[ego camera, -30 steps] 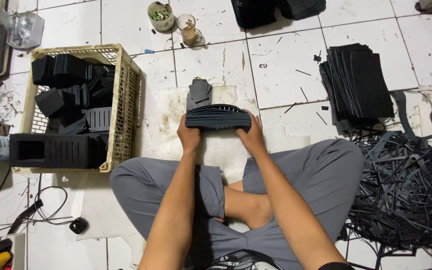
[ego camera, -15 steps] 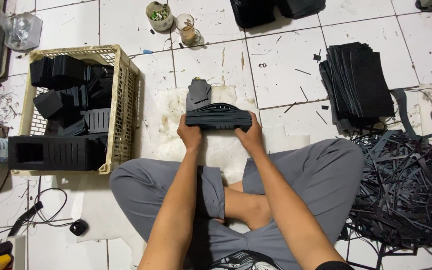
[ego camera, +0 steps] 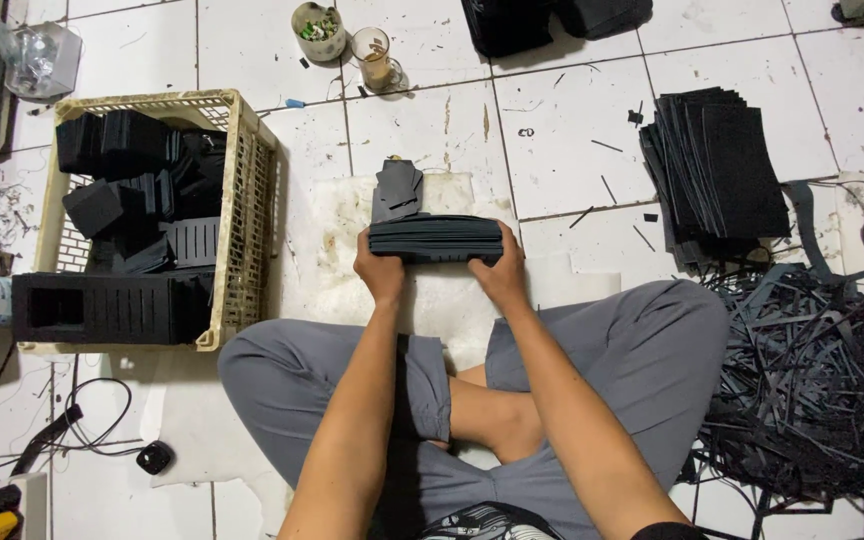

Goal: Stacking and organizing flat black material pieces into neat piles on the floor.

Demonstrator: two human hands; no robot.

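Hands hold the work: the left hand (ego camera: 380, 272) and right hand (ego camera: 499, 273) each clasp one end of a stack of black sheets (ego camera: 436, 239), lying on a white mat (ego camera: 327, 255) right of the basket (ego camera: 242, 215). Uneven squeezing could let the sheets fan out and slide apart, toward the loose pieces (ego camera: 398, 188) just beyond.

left hand (ego camera: 380, 272), right hand (ego camera: 500, 275) clenched

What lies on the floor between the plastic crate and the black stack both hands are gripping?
Only bare white mat separates the crate from the stack, seen in the head view.
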